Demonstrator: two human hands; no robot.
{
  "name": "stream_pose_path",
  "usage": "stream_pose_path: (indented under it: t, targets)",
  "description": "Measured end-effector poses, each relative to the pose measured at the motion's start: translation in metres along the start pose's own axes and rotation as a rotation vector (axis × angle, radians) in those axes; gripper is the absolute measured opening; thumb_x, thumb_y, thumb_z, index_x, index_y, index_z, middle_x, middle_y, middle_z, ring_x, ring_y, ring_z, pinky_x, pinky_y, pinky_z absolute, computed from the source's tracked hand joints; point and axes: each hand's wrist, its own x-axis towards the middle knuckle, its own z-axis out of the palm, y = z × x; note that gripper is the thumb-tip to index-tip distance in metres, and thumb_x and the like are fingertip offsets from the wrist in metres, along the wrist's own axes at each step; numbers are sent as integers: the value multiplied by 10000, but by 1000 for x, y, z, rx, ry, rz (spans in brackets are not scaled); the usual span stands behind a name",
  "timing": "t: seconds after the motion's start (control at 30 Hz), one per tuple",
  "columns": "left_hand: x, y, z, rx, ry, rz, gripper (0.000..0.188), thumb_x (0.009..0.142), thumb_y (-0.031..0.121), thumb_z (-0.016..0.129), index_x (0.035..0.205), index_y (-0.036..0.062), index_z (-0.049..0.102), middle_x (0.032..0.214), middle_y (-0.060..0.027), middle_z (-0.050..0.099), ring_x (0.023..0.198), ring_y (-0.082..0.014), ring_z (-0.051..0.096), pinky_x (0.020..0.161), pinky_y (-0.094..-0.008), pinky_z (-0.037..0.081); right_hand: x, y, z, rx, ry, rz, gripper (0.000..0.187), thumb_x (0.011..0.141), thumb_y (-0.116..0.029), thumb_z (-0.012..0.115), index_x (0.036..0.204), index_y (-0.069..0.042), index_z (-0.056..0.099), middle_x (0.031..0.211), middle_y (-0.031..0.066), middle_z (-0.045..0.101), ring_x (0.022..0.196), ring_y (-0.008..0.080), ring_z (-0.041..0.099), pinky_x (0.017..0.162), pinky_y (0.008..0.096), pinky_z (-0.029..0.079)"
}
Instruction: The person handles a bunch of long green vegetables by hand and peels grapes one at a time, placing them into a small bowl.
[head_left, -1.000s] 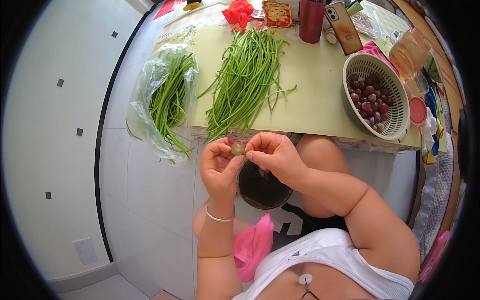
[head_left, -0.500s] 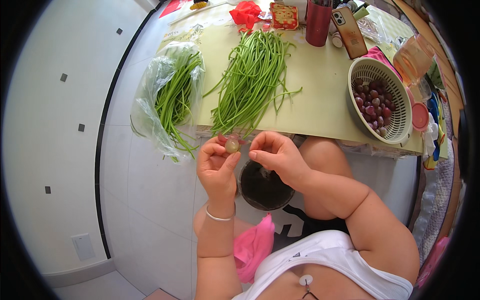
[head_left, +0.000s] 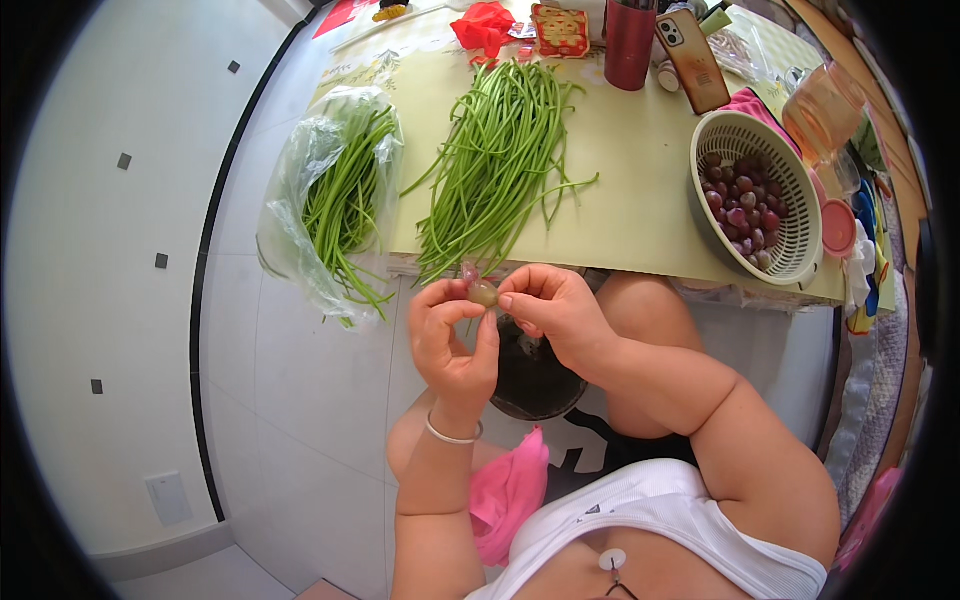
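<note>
Between the fingertips of my left hand (head_left: 452,335) is a partly peeled grape (head_left: 484,293), its flesh pale green. A strip of reddish grape skin (head_left: 469,271) stands up from its far side. My right hand (head_left: 560,312) is closed in a pinch, thumb and forefinger meeting the grape's right end; whether a bit of skin is between them I cannot tell. Both hands are just off the table's near edge, above a round dark bin (head_left: 537,380). More dark red grapes (head_left: 745,205) lie in a pale colander basket (head_left: 802,232) at the right of the table.
Long green stalks (head_left: 500,160) lie loose on the yellow table (head_left: 630,190); others sit in a clear plastic bag (head_left: 285,215) overhanging its left edge. Behind are a red flask (head_left: 630,45) and a leaning phone (head_left: 693,62). Pink cloth (head_left: 510,495) rests by my lap.
My left hand has moved a little right with the grape. My right fingertips, which were pulling at skin apart from the grape, now touch its right end.
</note>
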Motion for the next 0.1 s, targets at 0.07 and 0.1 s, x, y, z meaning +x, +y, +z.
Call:
stream_pose_path:
  t: [0.07,0.1]
  targets:
    - [-3,-2,2,-305,37,-207,266,795,-24,691,1008,29,542,1238,-148,457,1067,-229,533,963,-341,435,0,0,1,-25,4,-35,104,873,-111,659,915,-17,642,793,-19,612,672,40,512,590,187,405]
    - [-5,-3,5,-459,55,-311,280,803,0,706,1024,34,537,1270,-150,446,1086,-224,519,981,-343,418,-1,-1,0,-45,0,-59,103,876,-109,655,925,-19,642,813,-14,621,710,54,544,641,186,434]
